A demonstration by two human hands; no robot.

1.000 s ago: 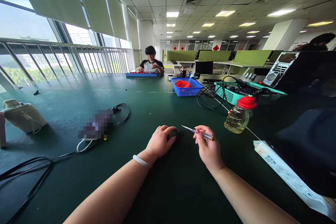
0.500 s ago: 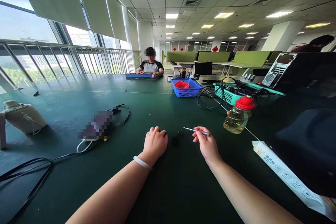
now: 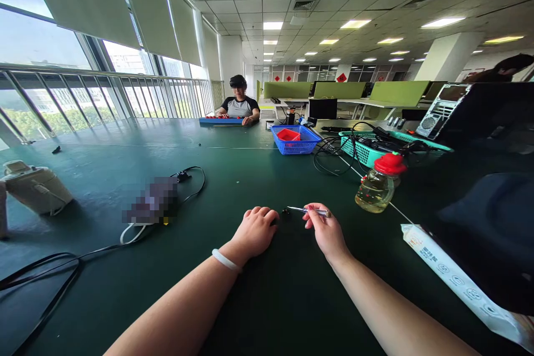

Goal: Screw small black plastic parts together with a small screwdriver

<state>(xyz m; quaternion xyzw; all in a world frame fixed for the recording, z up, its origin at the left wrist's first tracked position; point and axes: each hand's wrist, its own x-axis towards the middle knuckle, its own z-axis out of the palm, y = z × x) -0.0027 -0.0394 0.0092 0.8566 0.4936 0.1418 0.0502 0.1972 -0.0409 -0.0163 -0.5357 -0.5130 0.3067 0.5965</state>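
Note:
My right hand [image 3: 326, 229] grips a small screwdriver [image 3: 297, 209] with a slim metal shaft and a pale, see-through handle. It points left, its tip at a small dark piece [image 3: 286, 211] lying on the green table; contact cannot be made out. Just left of that piece, my left hand [image 3: 257, 229] rests low on the table with fingers curled. Something dark shows by its thumb, but the fingers hide most of it. A white band circles the left wrist.
A jar with a red lid [image 3: 377, 183] and a long white packet [image 3: 459, 283] lie to the right. Farther back are a blue basket [image 3: 294, 148] and a green basket [image 3: 362, 150] of cables. Leftward sit a blurred device [image 3: 154, 200] with cords and a beige bottle [image 3: 37, 186]. A person [image 3: 240, 104] sits opposite.
My left hand has moved right, closer to the small dark piece. The screwdriver has shifted slightly left and down, bringing its tip to that piece.

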